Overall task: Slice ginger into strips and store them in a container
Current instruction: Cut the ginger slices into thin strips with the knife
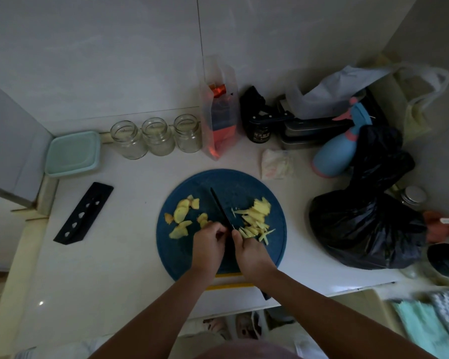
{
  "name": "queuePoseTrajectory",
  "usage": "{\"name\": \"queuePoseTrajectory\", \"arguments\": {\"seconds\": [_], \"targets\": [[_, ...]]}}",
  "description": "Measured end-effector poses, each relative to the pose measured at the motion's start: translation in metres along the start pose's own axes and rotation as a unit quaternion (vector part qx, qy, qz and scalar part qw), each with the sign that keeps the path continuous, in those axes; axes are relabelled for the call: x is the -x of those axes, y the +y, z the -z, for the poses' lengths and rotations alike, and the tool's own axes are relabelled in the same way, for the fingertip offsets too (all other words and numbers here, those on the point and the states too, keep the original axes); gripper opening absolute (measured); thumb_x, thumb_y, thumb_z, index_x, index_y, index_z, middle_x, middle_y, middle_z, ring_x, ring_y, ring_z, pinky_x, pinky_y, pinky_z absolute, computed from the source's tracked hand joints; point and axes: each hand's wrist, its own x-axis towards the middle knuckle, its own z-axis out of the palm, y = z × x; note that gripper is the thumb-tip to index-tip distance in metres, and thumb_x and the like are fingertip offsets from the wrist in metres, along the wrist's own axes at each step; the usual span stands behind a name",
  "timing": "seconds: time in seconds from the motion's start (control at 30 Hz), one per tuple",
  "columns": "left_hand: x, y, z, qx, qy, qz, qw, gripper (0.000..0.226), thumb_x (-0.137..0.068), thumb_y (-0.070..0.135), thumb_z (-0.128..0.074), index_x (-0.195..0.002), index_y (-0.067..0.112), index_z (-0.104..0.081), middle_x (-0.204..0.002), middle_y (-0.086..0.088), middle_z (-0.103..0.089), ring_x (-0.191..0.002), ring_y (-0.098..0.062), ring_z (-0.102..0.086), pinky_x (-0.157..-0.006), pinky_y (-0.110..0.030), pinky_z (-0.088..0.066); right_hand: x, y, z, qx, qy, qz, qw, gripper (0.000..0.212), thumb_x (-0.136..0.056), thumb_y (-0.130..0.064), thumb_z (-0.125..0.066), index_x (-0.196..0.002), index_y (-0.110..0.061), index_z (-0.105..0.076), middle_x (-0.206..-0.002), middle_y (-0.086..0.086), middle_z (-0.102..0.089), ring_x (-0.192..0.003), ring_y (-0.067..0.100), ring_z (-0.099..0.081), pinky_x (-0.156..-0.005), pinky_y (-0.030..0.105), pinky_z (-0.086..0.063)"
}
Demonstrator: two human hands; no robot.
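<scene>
White tabletop [109,255] fills this dim kitchen corner, and on it, under both hands, lies a round blue cutting board [226,181]. Far beyond the fingers, against the wall, three glass jars [157,139] stand without lids, with a teal box [73,154] to their left. All of these are well apart from the board.

The knife [219,207] has a black blade. Its long axis runs away from the person and leans a little to the left, so the tip points to the far side of the board. The right hand [252,253] is wrapped around the handle, with the thumb close to the heel of the blade. The left hand [208,240] has its fingers [217,229] curled down, touching the left side of the blade. What they press under them is hidden, so I cannot tell if they hold a piece.

The ginger slices [181,213], not yet cut, lie to the left of and just beyond the left fingers, so this hand is the nearer one for bringing the next slice. They point in mixed directions; I think a slice must first be turned with its long side along the blade. The ginger strips [255,218] lie in a loose heap right of the blade, just beyond the right fingers, many slanting to the far right. None is in a container yet.
</scene>
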Motion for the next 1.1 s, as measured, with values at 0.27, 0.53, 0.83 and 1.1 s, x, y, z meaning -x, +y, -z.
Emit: {"name": "queuePoseTrajectory", "arguments": {"seconds": [0.27,0.53,0.83,1.1], "targets": [[0.003,0.004,0.003,0.040,0.009,0.002,0.999,0.012,-0.080,-0.002,-0.068,-0.078,0.010,-0.069,-0.078,0.005,-0.067,-0.072,0.006,-0.059,-0.069,-0.002,-0.042,0.002,0.001,0.007,-0.136,0.001,-0.046,0.990,0.052,-0.098,-0.053,-0.031,-0.064,-0.017,-0.048,-0.060,0.003,-0.050,-0.052,0.015,-0.048,-0.056,0.028,-0.038],[0.005,0.002,0.000,0.051,0.018,0.013,0.998,0.009,-0.078,-0.001,-0.071,-0.079,0.008,-0.069,-0.079,0.003,-0.069,-0.077,-0.005,-0.064,-0.073,-0.014,-0.050,0.007,0.002,0.010,-0.243,-0.007,-0.089,0.966,0.049,-0.096,-0.052,-0.039,-0.064,-0.016,-0.046,-0.052,0.000,-0.042,-0.039,0.011,-0.036,-0.041,0.021,-0.030],[0.006,0.006,0.001,0.030,0.014,0.020,0.999,0.012,-0.080,-0.001,-0.068,-0.078,0.010,-0.068,-0.076,0.007,-0.065,-0.071,0.002,-0.058,-0.066,-0.003,-0.042,0.013,0.004,0.008,-0.036,0.012,-0.005,0.999,0.053,-0.099,-0.052,-0.025,-0.070,-0.016,-0.051,-0.075,0.008,-0.058,-0.074,0.021,-0.056,-0.070,0.030,-0.044],[0.005,0.005,0.003,0.025,0.004,0.024,0.999,0.011,-0.083,0.001,-0.065,-0.077,0.010,-0.067,-0.075,0.003,-0.067,-0.069,0.002,-0.057,-0.064,-0.004,-0.042,-0.001,-0.008,0.006,0.020,0.006,0.008,1.000,0.061,-0.099,-0.054,-0.020,-0.077,-0.012,-0.058,-0.075,0.007,-0.058,-0.079,0.025,-0.059,-0.072,0.033,-0.045]]}}
